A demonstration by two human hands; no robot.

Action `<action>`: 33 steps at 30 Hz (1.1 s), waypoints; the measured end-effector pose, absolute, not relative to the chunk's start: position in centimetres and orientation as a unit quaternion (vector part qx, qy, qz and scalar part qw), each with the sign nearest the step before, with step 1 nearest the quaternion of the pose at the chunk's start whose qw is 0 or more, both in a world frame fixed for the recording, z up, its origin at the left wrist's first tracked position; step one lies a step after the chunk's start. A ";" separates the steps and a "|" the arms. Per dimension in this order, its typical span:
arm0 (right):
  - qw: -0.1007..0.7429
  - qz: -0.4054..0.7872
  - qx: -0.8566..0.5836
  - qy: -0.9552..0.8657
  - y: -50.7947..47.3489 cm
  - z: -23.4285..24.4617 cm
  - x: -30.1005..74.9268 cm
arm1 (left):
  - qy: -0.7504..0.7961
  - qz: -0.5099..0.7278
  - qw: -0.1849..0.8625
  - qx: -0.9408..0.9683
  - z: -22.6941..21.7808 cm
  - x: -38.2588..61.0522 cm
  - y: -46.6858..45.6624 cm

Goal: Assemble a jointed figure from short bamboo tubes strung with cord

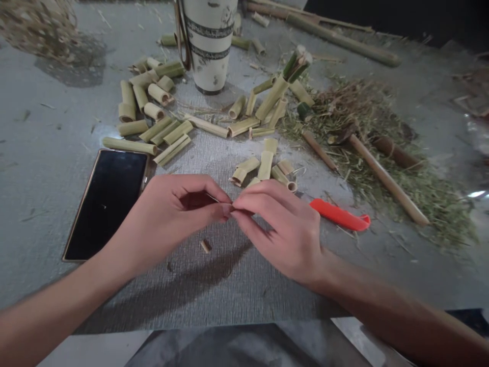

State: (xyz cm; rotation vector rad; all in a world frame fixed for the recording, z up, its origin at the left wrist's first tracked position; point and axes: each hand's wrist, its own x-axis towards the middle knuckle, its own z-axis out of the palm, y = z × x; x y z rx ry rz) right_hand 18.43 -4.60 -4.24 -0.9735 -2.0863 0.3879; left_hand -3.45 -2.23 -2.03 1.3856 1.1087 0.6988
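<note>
My left hand [191, 204] and my right hand [275, 219] meet above the near part of the table, each closed in a pinch with the fingertips touching. Something thin and small may be between them, but the fingers hide it. Just below them a short brown stub [206, 246] lies on the cloth. Beyond my right hand is a loose group of short cut hollow stem pieces [266, 164]. A red-handled knife [340, 214] rests to the right of that hand. Left of my left hand lies a black phone [107, 204], partly behind the wrist.
Cut green stem pieces [145, 102] lie at the back left, near a patterned tumbler [212, 61] with a strap. On the right, shredded plant scraps [405, 183] surround a wooden-handled tool [389, 181]. A long stalk [344, 40] lies at the back; a woven object [38, 25] stands far left.
</note>
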 end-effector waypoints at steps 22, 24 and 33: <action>0.390 0.155 -0.395 -0.818 -4.9 -3.9 18.4 | 0.470 0.298 0.606 0.568 -2.1 -3.2 -2.4; 0.392 0.155 -0.394 -0.817 -4.8 -4.0 18.3 | 0.474 0.292 0.607 0.567 -2.0 -3.1 -2.4; 0.400 0.139 -0.400 -0.813 -4.8 -3.9 18.1 | 0.488 0.285 0.574 0.593 -1.9 -3.3 -2.5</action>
